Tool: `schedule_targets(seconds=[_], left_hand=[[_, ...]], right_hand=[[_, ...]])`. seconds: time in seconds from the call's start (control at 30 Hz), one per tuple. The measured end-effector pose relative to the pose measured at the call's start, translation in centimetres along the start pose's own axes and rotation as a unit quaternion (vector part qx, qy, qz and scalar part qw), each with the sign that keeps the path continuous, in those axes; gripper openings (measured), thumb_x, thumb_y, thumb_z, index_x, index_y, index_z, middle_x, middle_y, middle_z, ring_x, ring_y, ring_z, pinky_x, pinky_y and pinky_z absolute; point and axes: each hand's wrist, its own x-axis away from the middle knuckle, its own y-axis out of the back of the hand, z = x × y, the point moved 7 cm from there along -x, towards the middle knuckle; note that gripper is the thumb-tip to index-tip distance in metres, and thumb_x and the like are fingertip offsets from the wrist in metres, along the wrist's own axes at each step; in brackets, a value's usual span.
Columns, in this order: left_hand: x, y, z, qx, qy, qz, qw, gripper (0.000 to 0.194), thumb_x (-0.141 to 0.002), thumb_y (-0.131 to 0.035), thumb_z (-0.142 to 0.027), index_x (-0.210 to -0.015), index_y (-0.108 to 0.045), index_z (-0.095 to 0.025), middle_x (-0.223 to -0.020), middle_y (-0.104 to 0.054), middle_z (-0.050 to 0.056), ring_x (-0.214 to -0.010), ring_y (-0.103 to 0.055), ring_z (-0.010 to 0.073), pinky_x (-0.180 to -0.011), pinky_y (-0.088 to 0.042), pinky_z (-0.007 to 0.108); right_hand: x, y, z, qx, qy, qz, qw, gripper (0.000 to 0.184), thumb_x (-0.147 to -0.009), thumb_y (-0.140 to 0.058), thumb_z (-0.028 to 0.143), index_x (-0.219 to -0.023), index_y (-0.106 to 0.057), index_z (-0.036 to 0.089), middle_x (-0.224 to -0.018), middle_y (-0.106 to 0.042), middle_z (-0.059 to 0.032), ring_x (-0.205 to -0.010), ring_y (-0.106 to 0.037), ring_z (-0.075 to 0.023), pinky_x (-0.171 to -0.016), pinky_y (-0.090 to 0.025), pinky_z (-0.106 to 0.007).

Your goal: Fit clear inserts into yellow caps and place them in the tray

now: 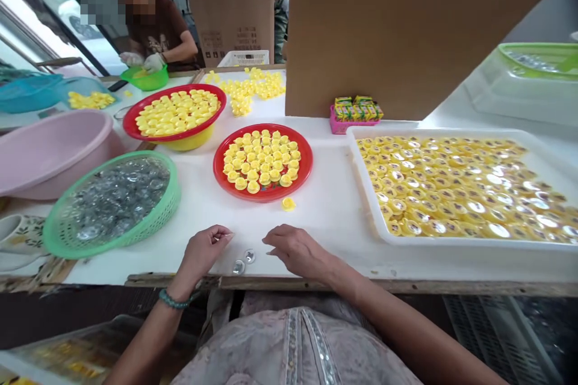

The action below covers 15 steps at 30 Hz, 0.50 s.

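My left hand (205, 252) is pinched above the front of the white table, with a thin clear piece (230, 234) showing at its fingertips. My right hand (293, 249) hovers opposite, its fingers bent, a gap between thumb and forefinger and nothing visible in it. Two clear round discs (244, 260) lie on the table between the hands. Beyond them sits one yellow piece (288, 204), just in front of a red plate (307, 162) that carries many round yellow pieces (262, 159).
At left stand a green basket (174, 192) of clear plastic domes, a pink basin (54, 138) and a mug (22, 234). A white tray (368, 204) of yellow discs fills the right. A cardboard panel (361, 30) rises behind; a co-worker (158, 30) sits across at far left.
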Motion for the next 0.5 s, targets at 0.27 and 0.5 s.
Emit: schedule_targets(seconds=[0.27,0.5], left_hand=[[1.5,-4.4,-0.5,0.059,-0.037,0.088,0.994,0.02,-0.075,-0.055,-0.035,-0.084,-0.065,-0.02,-0.077,-0.067,0.003,-0.071,-0.059,0.0202,-0.064,-0.043,0.028],[0.6,-6.5,-3.1,0.217,-0.029,0.121,0.968,0.033,-0.076,-0.057,-0.042,-0.095,-0.066,-0.017,-0.079,-0.066,0.004,-0.071,-0.057,0.0184,-0.065,-0.044,0.027]], right_hand=[[-2.0,-5.3,1.9,0.077,0.099,0.103,0.987,0.014,-0.085,-0.047,0.01,-0.088,-0.06,0.013,-0.089,-0.063,-0.009,-0.087,-0.055,-0.0183,-0.08,-0.043,-0.03],[-0.1,-3.1,-3.6,-0.205,-0.17,-0.087,0.96,0.017,-0.088,-0.047,0.024,-0.089,-0.063,0.017,-0.082,-0.065,-0.0043,-0.075,-0.057,-0.0138,-0.07,-0.045,-0.024]])
